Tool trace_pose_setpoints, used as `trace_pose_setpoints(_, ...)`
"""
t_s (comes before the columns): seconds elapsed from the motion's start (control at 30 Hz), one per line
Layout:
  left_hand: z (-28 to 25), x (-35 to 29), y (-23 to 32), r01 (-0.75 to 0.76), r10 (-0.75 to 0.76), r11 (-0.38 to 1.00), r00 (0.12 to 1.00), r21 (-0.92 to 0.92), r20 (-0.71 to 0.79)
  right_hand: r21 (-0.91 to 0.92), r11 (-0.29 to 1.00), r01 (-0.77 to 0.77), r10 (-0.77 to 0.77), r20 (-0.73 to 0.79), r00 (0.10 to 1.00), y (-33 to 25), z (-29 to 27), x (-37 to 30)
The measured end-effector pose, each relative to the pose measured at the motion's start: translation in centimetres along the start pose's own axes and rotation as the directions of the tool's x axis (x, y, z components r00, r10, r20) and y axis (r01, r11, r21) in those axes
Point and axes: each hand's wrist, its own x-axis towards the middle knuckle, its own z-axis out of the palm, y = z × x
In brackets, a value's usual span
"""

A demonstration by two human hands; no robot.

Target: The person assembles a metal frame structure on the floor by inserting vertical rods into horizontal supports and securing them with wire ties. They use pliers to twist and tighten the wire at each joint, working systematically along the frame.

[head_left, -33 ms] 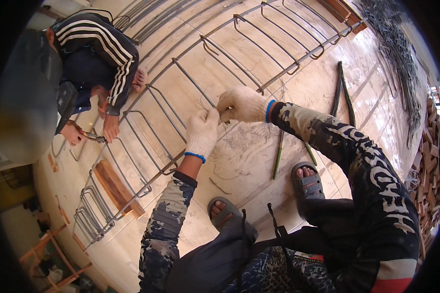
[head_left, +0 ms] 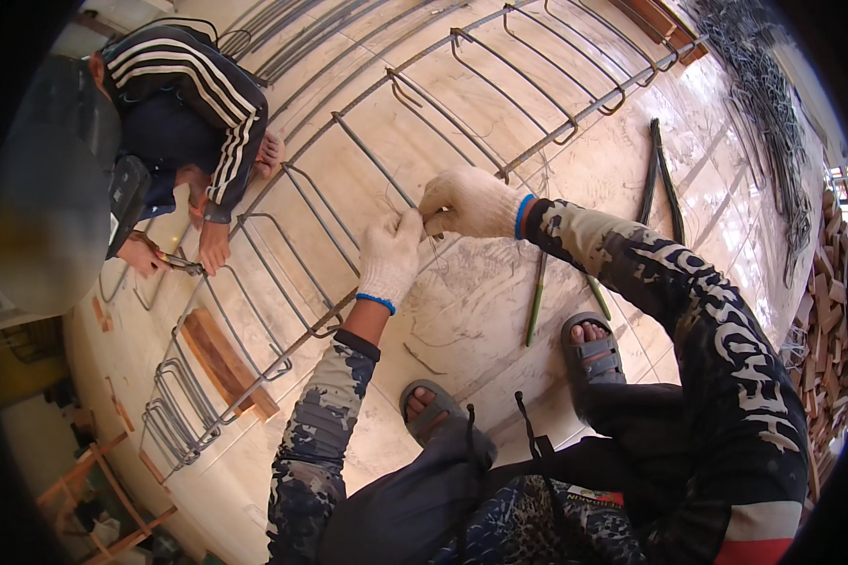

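My left hand (head_left: 389, 252) and my right hand (head_left: 476, 202), in white knit gloves with blue cuffs, meet at the near side of a steel rebar cage (head_left: 372, 158). Both are closed, fingertips pinched together. Thin wire (head_left: 386, 195) sticks out around the fingers of both; their exact hold on it is hidden. The cage lies aslant across the floor, its bent stirrups spaced along long bars. Below my right forearm lie two slim green lengths (head_left: 535, 306), partly covered by the arm. Past that forearm rests a folded bundle of black wire (head_left: 651, 174).
At the left a co-worker (head_left: 184, 104) crouches by the cage, holding pliers (head_left: 181, 264) at a stirrup. A wooden block (head_left: 221, 353) lies under the cage's near end. Tangled dark steel pieces (head_left: 773, 122) lie at the far right, above a heap of brown pieces (head_left: 824, 311).
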Motion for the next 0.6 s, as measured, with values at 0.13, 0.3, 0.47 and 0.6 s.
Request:
trace_pose_setpoints(0.13,0.2,-0.2,0.6,-0.031,0.035,0.993,0.999,-0.117,0.037,-0.111,0.994,-0.006,-0.04,-0.401,0.915,-0.6,1.2,-3.4)
trace_pose_setpoints(0.3,0.6,-0.8,0.4,-0.07,0.071,0.989,0.997,-0.129,0.003,0.626,0.558,-0.544,0.675,0.039,0.737,-3.5,3.7,-5.7)
trace_pose_setpoints(0.47,1.0,-0.3,-0.4,-0.047,0.045,0.984,0.999,-0.172,-0.017,0.867,0.025,-0.498,0.712,0.334,0.617,-4.1,5.6,-3.6)
trace_pose_setpoints(0.6,1.0,0.2,-0.6,-0.098,0.098,0.982,0.995,-0.16,-0.006,0.828,0.216,-0.518,0.716,0.226,0.66,-2.1,7.1,-4.1)
